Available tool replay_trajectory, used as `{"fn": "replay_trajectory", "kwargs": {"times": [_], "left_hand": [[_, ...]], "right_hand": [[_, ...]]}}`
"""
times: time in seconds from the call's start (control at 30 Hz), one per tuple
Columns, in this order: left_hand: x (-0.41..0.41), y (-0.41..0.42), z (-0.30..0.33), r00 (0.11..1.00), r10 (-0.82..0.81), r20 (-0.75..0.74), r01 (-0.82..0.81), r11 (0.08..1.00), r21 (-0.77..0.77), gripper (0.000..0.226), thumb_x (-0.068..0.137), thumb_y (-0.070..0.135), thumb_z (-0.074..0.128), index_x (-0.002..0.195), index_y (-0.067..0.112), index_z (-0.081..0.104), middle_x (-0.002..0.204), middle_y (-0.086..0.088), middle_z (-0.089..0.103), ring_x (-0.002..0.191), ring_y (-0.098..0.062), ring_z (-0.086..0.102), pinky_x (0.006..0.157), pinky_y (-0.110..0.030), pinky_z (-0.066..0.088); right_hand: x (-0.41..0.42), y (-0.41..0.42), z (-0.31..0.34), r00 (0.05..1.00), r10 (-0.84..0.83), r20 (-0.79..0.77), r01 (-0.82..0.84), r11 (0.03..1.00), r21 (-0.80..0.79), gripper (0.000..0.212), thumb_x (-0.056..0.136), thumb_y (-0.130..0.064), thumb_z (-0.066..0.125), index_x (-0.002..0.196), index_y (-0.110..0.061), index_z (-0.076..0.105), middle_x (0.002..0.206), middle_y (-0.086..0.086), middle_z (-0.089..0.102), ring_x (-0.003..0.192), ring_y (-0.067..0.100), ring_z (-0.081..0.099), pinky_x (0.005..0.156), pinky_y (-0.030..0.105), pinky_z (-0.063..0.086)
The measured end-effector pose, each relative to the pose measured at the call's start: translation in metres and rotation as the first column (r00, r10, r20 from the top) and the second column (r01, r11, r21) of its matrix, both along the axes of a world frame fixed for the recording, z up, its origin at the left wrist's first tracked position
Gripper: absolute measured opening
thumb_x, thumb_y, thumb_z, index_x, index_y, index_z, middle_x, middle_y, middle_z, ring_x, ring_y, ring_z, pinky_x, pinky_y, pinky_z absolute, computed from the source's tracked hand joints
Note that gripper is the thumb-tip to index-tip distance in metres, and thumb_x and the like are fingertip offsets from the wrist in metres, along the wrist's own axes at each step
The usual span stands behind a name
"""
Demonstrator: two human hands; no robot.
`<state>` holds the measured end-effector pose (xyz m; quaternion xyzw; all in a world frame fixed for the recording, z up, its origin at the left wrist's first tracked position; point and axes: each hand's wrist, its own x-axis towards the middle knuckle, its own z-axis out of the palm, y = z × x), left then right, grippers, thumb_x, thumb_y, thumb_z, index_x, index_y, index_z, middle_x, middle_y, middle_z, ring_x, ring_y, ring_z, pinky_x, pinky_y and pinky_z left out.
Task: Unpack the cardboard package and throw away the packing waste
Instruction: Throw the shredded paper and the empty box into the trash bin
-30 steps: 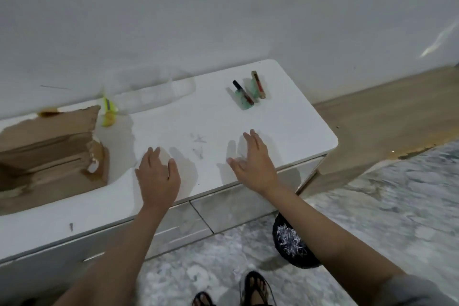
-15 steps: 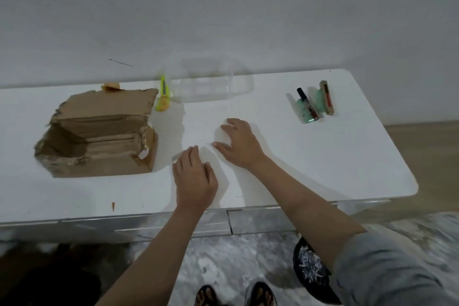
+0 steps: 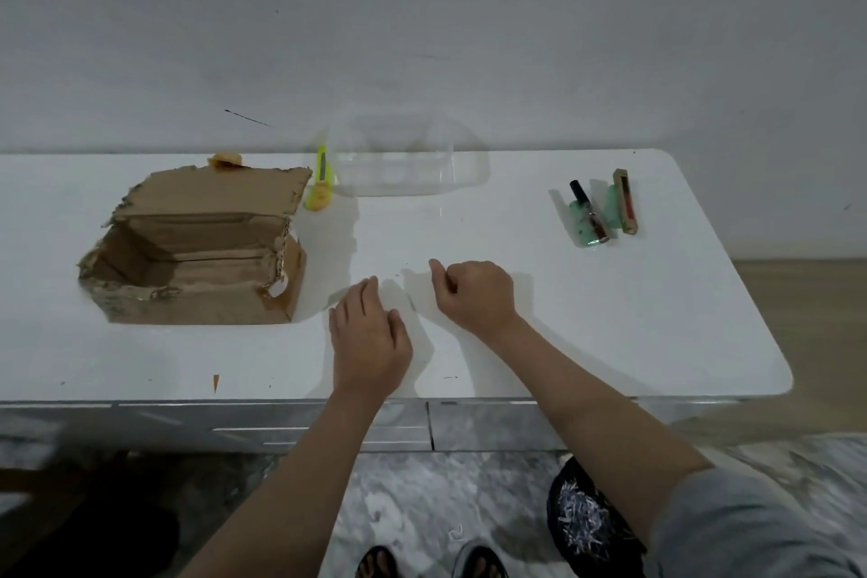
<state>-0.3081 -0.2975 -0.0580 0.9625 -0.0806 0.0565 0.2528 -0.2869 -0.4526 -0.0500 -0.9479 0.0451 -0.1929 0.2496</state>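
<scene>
A torn brown cardboard box (image 3: 197,258) lies open on the left of the white table (image 3: 610,319); its inside looks empty. My left hand (image 3: 368,338) rests flat on the table right of the box, fingers together, holding nothing. My right hand (image 3: 476,296) sits beside it with fingers curled in; whether they pinch a small scrap I cannot tell. Two small bottles in green wrap (image 3: 589,221) and a narrow brown carton (image 3: 625,201) lie at the right. A black bin (image 3: 586,521) with shredded paper stands on the floor under my right forearm.
A yellow-green utility knife (image 3: 320,183) lies behind the box, next to a clear plastic tray (image 3: 403,164) by the wall. A small orange scrap (image 3: 216,383) lies near the table's front edge. Drawers run below the tabletop. My sandalled feet (image 3: 431,561) stand on marble flooring.
The view swung left, bringing the whole box into sight. Both hands drew together on the table, and my right hand's fingers curled from spread flat into a loose fist.
</scene>
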Motion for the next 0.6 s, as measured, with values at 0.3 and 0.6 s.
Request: {"fn": "replay_trajectory", "kwargs": {"times": [0.3, 0.6], "left_hand": [[0.001, 0.001, -0.003, 1.000, -0.003, 0.017, 0.002, 0.999, 0.049, 0.054, 0.082, 0.022, 0.041, 0.127, -0.006, 0.047, 0.125, -0.024, 0.054, 0.116, -0.041, 0.048, 0.101, -0.051, 0.037], [0.003, -0.001, -0.009, 0.993, -0.003, 0.120, -0.010, 0.994, 0.106, 0.054, 0.076, 0.019, 0.041, 0.119, -0.013, 0.049, 0.115, -0.035, 0.054, 0.107, -0.049, 0.049, 0.094, -0.054, 0.037]], "right_hand": [[-0.073, -0.054, 0.013, 0.979, -0.195, 0.060, 0.134, 0.837, 0.531, 0.061, 0.093, -0.019, 0.057, 0.043, -0.014, 0.023, 0.038, -0.006, 0.016, 0.033, 0.013, 0.021, 0.041, 0.017, 0.015], [-0.222, -0.143, -0.021, 0.787, -0.617, -0.011, 0.529, 0.665, 0.526, 0.059, 0.094, -0.026, 0.055, 0.045, -0.014, 0.024, 0.040, -0.001, 0.018, 0.035, 0.011, 0.021, 0.043, 0.028, 0.017]]}}
